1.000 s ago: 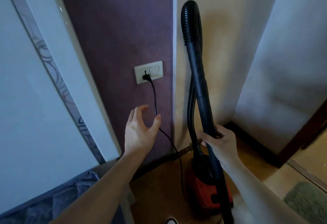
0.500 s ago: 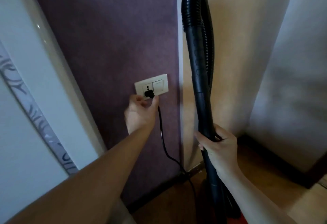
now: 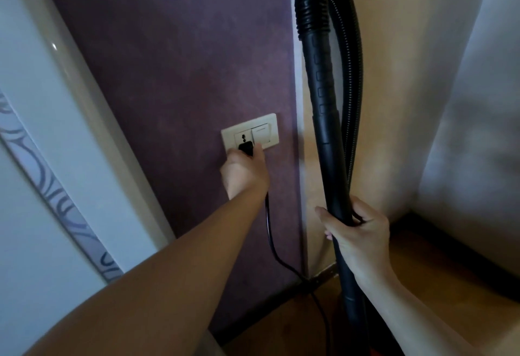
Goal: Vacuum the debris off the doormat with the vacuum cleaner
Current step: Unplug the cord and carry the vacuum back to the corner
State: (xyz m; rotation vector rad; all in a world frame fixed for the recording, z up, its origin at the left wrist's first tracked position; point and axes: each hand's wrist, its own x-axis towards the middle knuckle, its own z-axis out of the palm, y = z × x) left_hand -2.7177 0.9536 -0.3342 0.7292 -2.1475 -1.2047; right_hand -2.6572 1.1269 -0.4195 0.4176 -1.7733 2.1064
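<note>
Pinching the small black power plug (image 3: 247,148) at the cream rectangular wall socket plate (image 3: 266,125) with the left hand (image 3: 243,172), fingers curled round it, after reaching open-palmed beside the thin black cord (image 3: 268,223) a second ago. Possibly pulling it out, though failing to see the prongs, so either powering up or finishing. Gripping the black plastic vacuum cleaner tube (image 3: 323,119) upright by the wall corner in the right hand (image 3: 360,232), fingers wrapped fully round. Seeing no doormat in this view
</note>
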